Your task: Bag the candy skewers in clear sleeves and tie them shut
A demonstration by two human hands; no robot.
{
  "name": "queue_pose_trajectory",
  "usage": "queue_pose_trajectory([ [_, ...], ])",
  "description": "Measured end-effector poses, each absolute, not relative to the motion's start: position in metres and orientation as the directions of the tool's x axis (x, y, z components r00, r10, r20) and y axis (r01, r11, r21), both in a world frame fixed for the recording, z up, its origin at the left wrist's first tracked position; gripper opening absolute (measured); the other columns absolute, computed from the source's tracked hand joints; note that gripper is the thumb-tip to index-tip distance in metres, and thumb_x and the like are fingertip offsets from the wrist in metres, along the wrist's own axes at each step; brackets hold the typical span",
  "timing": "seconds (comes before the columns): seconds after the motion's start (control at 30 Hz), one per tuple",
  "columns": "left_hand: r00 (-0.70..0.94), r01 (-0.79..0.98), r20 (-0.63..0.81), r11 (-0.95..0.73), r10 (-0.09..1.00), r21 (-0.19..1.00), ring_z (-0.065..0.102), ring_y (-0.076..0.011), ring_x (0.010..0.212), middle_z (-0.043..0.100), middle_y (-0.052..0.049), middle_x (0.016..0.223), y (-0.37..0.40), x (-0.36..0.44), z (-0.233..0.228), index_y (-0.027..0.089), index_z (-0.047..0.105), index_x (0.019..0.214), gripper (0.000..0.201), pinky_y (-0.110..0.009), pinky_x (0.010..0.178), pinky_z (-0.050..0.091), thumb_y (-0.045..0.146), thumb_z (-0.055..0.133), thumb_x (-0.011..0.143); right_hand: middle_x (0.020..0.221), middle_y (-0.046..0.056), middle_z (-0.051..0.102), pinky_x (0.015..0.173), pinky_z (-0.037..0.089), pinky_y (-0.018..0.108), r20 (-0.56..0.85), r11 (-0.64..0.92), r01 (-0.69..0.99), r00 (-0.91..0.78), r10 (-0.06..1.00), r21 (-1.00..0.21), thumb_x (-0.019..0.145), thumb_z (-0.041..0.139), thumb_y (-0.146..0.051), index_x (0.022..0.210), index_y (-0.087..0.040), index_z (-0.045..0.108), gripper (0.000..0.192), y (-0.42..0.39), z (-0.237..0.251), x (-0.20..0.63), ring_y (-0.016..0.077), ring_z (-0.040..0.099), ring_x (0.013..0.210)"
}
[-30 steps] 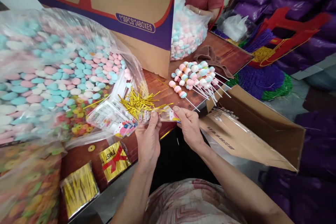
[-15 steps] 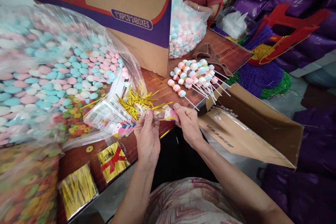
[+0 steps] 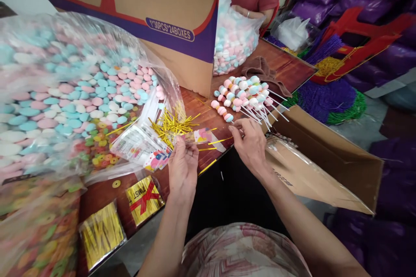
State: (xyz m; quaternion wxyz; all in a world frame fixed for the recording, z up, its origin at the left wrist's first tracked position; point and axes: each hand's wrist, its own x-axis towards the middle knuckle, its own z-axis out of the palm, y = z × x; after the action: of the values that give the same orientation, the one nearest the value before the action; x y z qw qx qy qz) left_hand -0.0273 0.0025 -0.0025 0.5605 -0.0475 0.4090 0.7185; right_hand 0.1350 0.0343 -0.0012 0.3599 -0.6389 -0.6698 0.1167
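Left hand (image 3: pixel 182 165) pinches the end of a small printed cellophane bag (image 3: pixel 203 135), fingers closed on it; bag lies on the table edge (image 3: pixel 286 69) just past the fingertips. Right hand (image 3: pixel 251 143) fingers curled, tips at the stick ends of the marshmallow skewers (image 3: pixel 242 95); cannot tell if it grips one. Loose gold twist ties (image 3: pixel 172 124) just beyond left fingers, one (image 3: pixel 219 141) between the hands. Big bag of pastel candies (image 3: pixel 74 91) further left

Gold twist ties (image 3: pixel 170 125), pink, blue and white candy skewers (image 3: pixel 242 97), reddish-brown table (image 3: pixel 286 69)
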Motion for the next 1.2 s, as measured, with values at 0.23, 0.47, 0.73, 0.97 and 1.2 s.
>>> queue_pose_trajectory([
  [0.23, -0.390, -0.842, -0.548, -0.045, 0.740, 0.538, 0.060, -0.0071, 0.063, 0.062, 0.003, 0.065, 0.009, -0.032, 0.000, 0.016, 0.064, 0.074, 0.026, -0.022, 0.070, 0.047, 0.038, 0.077, 0.079, 0.087, 0.010, 0.064, 0.077, 0.035, 0.036, 0.347, 0.134, 0.948, -0.027, 0.937, -0.288, 0.091, 0.053, -0.022, 0.086, -0.018, 0.063, 0.012, 0.061, -0.023, 0.146, 0.0236, 0.053, 0.082],
  [0.47, -0.414, -0.841, -0.557, -0.068, 0.720, 0.537, 0.061, -0.0073, 0.062, 0.062, 0.003, 0.064, 0.015, -0.037, -0.003, 0.016, 0.062, 0.074, 0.026, -0.022, 0.069, 0.046, 0.038, 0.073, 0.082, 0.078, 0.001, 0.061, 0.067, 0.043, 0.029, 0.346, 0.251, 0.443, 0.147, 0.927, -0.861, 0.091, 0.057, -0.028, 0.083, -0.020, 0.066, 0.014, 0.029, -0.003, 0.150, 0.0159, 0.056, 0.072],
  [0.73, -0.451, -0.806, -0.515, -0.085, 0.729, 0.586, 0.060, -0.0080, 0.061, 0.062, 0.003, 0.063, 0.017, -0.035, -0.005, 0.016, 0.061, 0.074, 0.029, -0.023, 0.069, 0.047, 0.039, 0.078, 0.077, 0.083, 0.003, 0.068, 0.066, 0.046, 0.030, 0.508, 0.442, 0.487, 0.004, 0.862, -0.754, 0.090, 0.061, -0.017, 0.087, -0.023, 0.070, 0.010, -0.002, 0.018, 0.163, 0.0163, 0.062, 0.076],
  [0.97, -0.483, -0.732, -0.438, -0.075, 0.758, 0.677, 0.063, -0.0089, 0.062, 0.067, 0.003, 0.069, 0.016, -0.040, -0.006, 0.015, 0.065, 0.080, 0.037, -0.023, 0.066, 0.050, 0.041, 0.086, 0.064, 0.084, 0.003, 0.070, 0.069, 0.042, 0.033, 0.625, 0.558, 0.686, -0.190, 0.757, -0.467, 0.090, 0.062, -0.014, 0.090, -0.022, 0.070, 0.011, 0.001, 0.018, 0.182, 0.0172, 0.064, 0.077],
  [1.2, -0.483, -0.578, -0.310, -0.032, 0.819, 0.816, 0.064, -0.0091, 0.061, 0.068, 0.002, 0.072, 0.016, -0.052, -0.007, 0.016, 0.068, 0.082, 0.040, -0.022, 0.063, 0.051, 0.045, 0.086, 0.062, 0.084, 0.003, 0.069, 0.067, 0.036, 0.033, 0.657, 0.610, 0.718, -0.285, 0.698, -0.336, 0.089, 0.063, -0.011, 0.090, -0.022, 0.071, 0.013, 0.003, 0.028, 0.188, 0.0162, 0.062, 0.074],
])
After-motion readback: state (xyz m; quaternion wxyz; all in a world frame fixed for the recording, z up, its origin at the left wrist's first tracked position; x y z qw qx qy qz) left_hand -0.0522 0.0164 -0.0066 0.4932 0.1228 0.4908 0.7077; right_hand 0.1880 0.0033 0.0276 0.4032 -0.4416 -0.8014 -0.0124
